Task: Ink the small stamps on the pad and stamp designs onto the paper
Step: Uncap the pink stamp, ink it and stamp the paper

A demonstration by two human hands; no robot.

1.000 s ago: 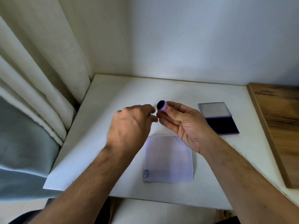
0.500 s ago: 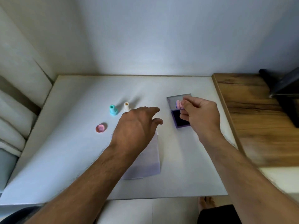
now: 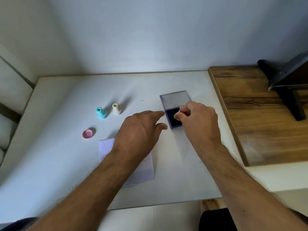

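My right hand (image 3: 197, 121) hovers over the open ink pad (image 3: 171, 116), its fingers pinched on a small pink stamp that they almost hide, with the fingertips down at the dark ink. The pad's clear lid (image 3: 175, 98) lies folded back behind it. My left hand (image 3: 139, 130) hangs open above the white paper (image 3: 144, 170), its fingertips close to the pad's left edge. A teal stamp (image 3: 101, 113) and a cream stamp (image 3: 116, 108) stand upright further left. A pink cap (image 3: 89, 134) lies flat near the paper.
Everything sits on a white table (image 3: 58, 147) against a wall. A wooden top (image 3: 260, 117) adjoins it on the right, carrying a dark stand (image 3: 286, 84). A curtain hangs at the far left.
The view has swung right and down. My right hand carried the pink stamp from in front of me down onto the ink pad. My left hand has let go and opened.
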